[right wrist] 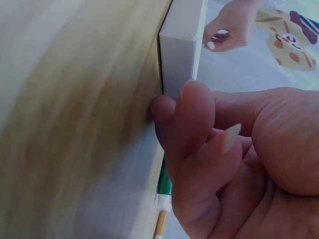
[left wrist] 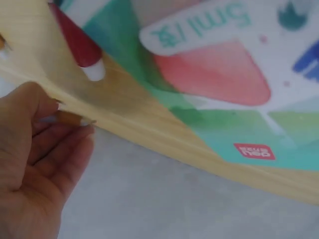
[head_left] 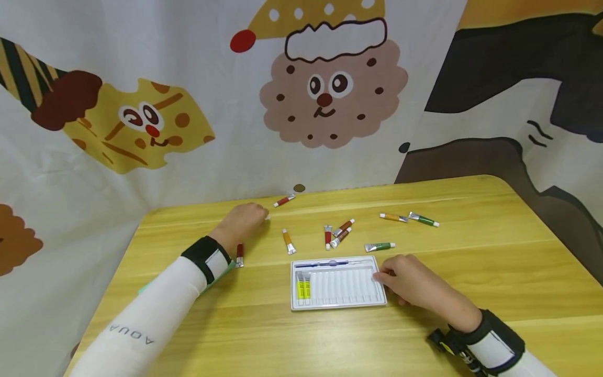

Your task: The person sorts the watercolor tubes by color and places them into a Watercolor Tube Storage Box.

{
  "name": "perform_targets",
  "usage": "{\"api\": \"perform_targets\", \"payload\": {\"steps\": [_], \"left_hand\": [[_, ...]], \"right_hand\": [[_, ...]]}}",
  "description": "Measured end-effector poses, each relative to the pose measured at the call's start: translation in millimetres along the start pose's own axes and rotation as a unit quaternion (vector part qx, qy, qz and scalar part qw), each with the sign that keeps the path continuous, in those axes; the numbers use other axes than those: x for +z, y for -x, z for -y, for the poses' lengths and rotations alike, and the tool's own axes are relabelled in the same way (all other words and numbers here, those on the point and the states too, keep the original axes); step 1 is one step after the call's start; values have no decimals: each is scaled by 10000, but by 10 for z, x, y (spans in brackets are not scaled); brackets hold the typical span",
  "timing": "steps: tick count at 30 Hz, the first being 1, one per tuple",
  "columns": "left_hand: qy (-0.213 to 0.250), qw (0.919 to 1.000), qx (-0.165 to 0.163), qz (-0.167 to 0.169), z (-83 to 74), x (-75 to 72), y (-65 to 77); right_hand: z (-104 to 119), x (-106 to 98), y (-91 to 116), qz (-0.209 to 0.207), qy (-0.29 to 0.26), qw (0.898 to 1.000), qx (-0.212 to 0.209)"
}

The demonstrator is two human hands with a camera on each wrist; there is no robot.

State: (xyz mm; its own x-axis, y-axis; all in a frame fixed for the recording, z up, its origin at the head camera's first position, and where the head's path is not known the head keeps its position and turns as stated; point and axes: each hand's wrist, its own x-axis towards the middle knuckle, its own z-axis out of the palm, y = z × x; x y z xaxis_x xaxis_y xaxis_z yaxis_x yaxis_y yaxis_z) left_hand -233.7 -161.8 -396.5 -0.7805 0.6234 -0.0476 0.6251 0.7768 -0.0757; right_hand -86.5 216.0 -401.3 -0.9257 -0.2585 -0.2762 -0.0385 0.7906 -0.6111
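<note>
My left hand point(head_left: 242, 222) is at the back left of the table. In the left wrist view its thumb and fingers pinch an ochre paint tube point(left wrist: 70, 118). A dark red paint tube point(head_left: 239, 255) lies near that wrist. My right hand point(head_left: 412, 283) holds the right edge of a white plastic paint tray point(head_left: 346, 303), fingertips at its end wall point(right wrist: 179, 59) in the right wrist view. Two yellow paint tubes point(head_left: 303, 289) lie side by side in the tray's leftmost grooves. A blue paintbrush point(head_left: 322, 264) lies along its back slot.
Several paint tubes lie behind the tray: red point(head_left: 327, 237), brown point(head_left: 344, 227), ochre point(head_left: 288, 242) and green point(head_left: 379, 246). Another red tube point(head_left: 284, 200) is near the back edge. A printed green paint box point(left wrist: 214, 134) lies under the left forearm. A patterned curtain point(head_left: 226, 173) hangs behind.
</note>
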Motion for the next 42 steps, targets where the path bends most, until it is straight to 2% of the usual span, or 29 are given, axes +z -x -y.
{"api": "perform_targets", "payload": {"steps": [4, 8, 12, 19, 24, 28, 32, 39, 42], "left_hand": [[-10, 9980, 326, -548, -98, -84, 61], [-207, 9890, 838, -1200, -231, -143, 138], [-329, 9817, 1113, -1512, -390, -194, 213], [-256, 9771, 1497, -1487, -674, -235, 351], [-172, 9682, 1881, -1639, -858, -229, 412], [21, 9632, 2058, -1729, -986, -239, 466], [3, 9572, 2277, -1787, -1082, -194, 479], [-24, 9496, 2700, -1591, -1223, -158, 493], [-131, 9490, 2818, -1410, -1281, -164, 509]], "right_hand": [[0, -4, 3, 10, 32, 10000, 45], [-2, -5, 0, 24, 64, 10000, 58], [-3, -5, 1, 21, 64, 10000, 71], [-14, 3, 3, 14, 88, 9999, 99], [-15, 7, 3, 7, 80, 9999, 98], [-11, 14, 0, 8, 79, 9999, 119], [-12, 18, -4, 2, 98, 9999, 91], [-16, 11, -2, -21, 76, 10000, 11], [-14, 7, 1, -9, 51, 10000, 3]]}}
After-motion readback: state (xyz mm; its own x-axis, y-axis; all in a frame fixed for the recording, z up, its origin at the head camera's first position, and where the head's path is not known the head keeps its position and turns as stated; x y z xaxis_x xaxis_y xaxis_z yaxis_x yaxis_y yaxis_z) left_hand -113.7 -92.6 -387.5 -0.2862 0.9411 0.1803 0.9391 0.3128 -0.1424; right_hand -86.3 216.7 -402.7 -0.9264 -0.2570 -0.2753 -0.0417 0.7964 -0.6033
